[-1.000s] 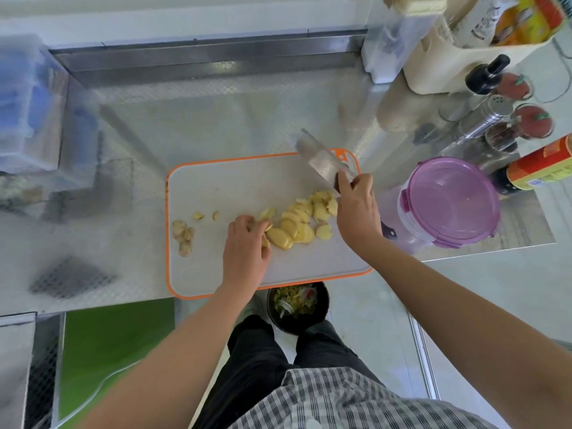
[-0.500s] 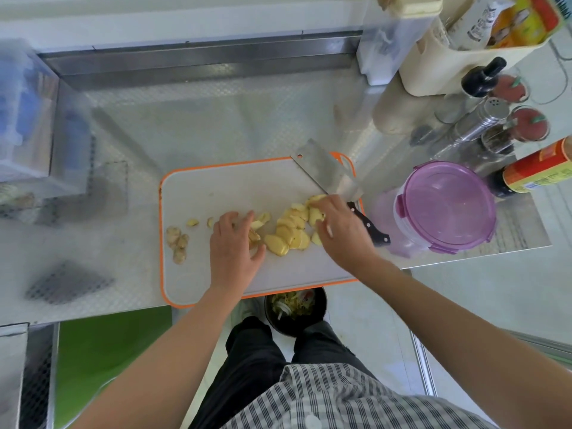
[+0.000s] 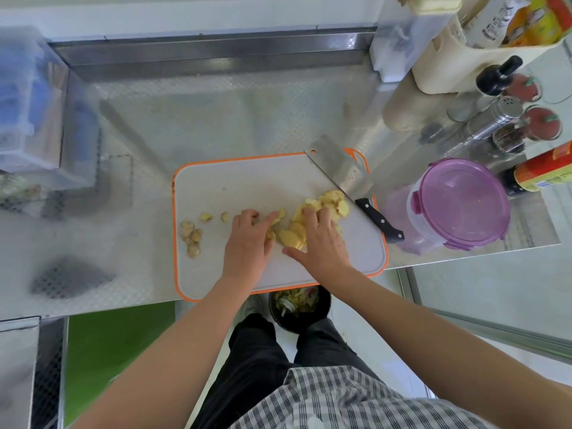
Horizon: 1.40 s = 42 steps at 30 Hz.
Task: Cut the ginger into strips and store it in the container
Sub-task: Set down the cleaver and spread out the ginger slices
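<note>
Far left on the metal counter (image 3: pixel 93 243) stand blurred clear boxes (image 3: pixel 28 103). The white cutting board (image 3: pixel 216 187) with its orange edge lies in the middle. Near its left edge sits a small heap of brownish ginger scraps (image 3: pixel 192 235), with two small pieces just beside it.

The left hand (image 3: pixel 247 239) rests palm down on the board. Its fingers (image 3: pixel 274 215) are loosely bent and slightly apart, and the forefinger reaches right to touch the nearest slices. I cannot tell whether it pinches any.

The ginger slices (image 3: pixel 328 205), pale yellow and not yet in strips, lie piled between and beyond the two hands, right of the board's middle.

The right hand (image 3: pixel 322 246) lies flat over the near part of the pile. Its fingers are spread with the tips pressing on slices and the thumb stuck out to the left. It grips nothing.

Just beyond the pile a cleaver (image 3: pixel 337 168) lies slantwise on the board's right corner, its black handle pointing right, touched by neither hand.

Right of the board stands the round container (image 3: pixel 461 202), its purple lid on. Bottles (image 3: pixel 541 174) and a shaker stand behind it.
</note>
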### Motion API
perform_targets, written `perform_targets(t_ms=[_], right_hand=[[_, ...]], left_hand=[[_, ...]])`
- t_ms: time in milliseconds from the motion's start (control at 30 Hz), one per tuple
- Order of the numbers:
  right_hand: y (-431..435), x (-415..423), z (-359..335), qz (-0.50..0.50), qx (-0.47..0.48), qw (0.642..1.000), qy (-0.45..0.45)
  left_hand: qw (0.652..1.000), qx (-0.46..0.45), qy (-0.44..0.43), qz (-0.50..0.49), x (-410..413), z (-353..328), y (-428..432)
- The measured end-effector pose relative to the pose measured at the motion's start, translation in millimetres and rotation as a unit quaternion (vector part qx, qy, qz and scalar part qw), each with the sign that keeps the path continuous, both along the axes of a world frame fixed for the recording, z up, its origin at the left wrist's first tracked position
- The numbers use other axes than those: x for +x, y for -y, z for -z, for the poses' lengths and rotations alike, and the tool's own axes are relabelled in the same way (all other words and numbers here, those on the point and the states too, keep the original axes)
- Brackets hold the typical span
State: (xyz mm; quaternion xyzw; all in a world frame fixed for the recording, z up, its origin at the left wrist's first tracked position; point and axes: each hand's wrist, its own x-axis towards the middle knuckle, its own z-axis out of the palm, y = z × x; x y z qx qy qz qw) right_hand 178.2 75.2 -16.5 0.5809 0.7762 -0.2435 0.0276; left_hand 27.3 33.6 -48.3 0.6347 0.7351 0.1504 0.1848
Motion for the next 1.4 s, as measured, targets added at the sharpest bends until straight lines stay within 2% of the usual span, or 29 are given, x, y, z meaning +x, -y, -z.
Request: perform_targets(t_ms=[233,367,533,600,667,767,833,900,1033,1133,1267,1400], right_hand=[[1,-16,7,0.034,-0.013,0.995,-0.089],[-6,-34,11,0.039,-0.014,0.987,-0.153],[-22,-80,15,0.093,-0.05,0.969,-0.224],[-25,-88,18,0.08,-0.067,0.975,-0.198],[-26,-84,18,0.06,-0.062,0.979,-0.185],[-24,-60,13,0.043,-0.01,0.975,-0.219],[-25,-32,8,0.07,0.036,0.972,-0.223],[-25,-2,5,0.108,0.058,0.974,-0.19],[-16,37,10,0.127,0.011,0.983,-0.131],[-11,40,11,0.088,-0.021,0.99,-0.109],[-14,28,11,0.077,-0.041,0.994,-0.061],[-19,28,13,0.096,-0.049,0.991,-0.076]], left_hand=[[1.0,0.013,0.001,-0.016,-19,1,-2],[0.997,0.037,-0.004,-0.074,-43,0,0],[0.992,0.033,0.006,-0.119,-62,-5,-8],[0.994,0.014,0.011,-0.111,-62,-5,-9],[0.995,0.007,-0.018,-0.101,-60,-3,-9],[0.991,0.049,-0.071,-0.098,-47,-6,-10],[0.993,0.083,-0.05,-0.068,-33,-12,-17],[0.995,0.098,-0.009,0.002,-14,-15,-28],[0.991,0.039,0.04,0.12,25,-10,-48],[0.991,-0.018,0.009,0.136,40,-4,-57],[0.988,-0.025,0.006,0.152,41,-2,-68],[0.988,-0.037,0.012,0.15,43,-5,-70]])
